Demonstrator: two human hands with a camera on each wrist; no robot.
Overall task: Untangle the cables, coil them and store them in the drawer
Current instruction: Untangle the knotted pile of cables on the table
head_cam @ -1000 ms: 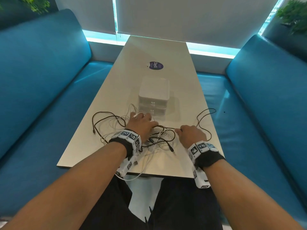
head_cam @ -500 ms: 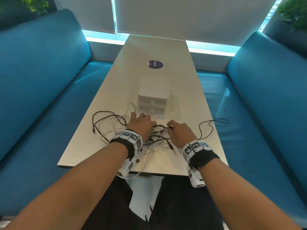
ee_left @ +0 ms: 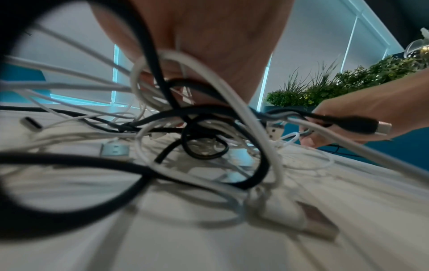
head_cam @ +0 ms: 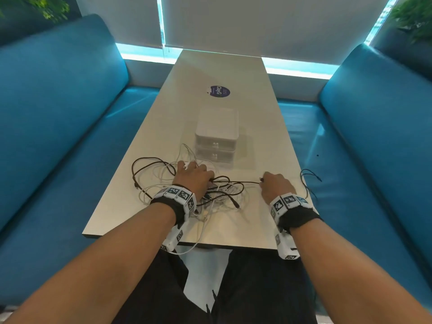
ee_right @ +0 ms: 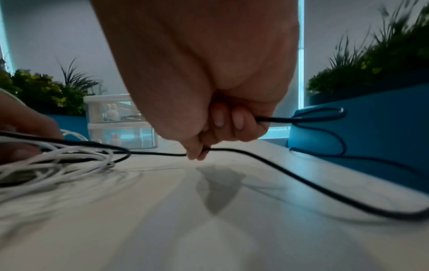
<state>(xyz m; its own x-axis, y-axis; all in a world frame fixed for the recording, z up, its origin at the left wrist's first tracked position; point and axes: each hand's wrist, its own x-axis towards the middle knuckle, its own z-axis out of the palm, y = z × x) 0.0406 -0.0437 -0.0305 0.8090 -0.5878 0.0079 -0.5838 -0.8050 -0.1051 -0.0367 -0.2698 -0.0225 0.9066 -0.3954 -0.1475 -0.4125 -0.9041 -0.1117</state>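
Untangling stage, seen from the head camera; clock directions are read on the table (head_cam: 233, 66), with the person at 6 o'clock. At 8 o'clock, slack loops of black cable (head_cam: 149, 163) and white cable (head_cam: 161, 174) spread toward the left edge. At 7 o'clock the left hand (head_cam: 195, 177) bears down on the tangle (head_cam: 222, 195); whether its fingers clasp any strand or merely pin the heap cannot be told from either view. At the centre, toward 12 o'clock of the tangle and just beside it, stands the small two-tier drawer unit (head_cam: 217, 136), both drawers closed. At 5 o'clock the right hand (head_cam: 277, 185) is curled round one black strand (ee_right: 274, 161), pinching it between thumb and fingertips (ee_right: 239, 120); that strand runs taut to the tangle and trails in loops over the right table edge. To do this step well, the pull should probably stay low and steady, along the strand's own line, with the left hand anchoring the heap, since a hard tug would likely tighten crossings. Coiling and storing remain.
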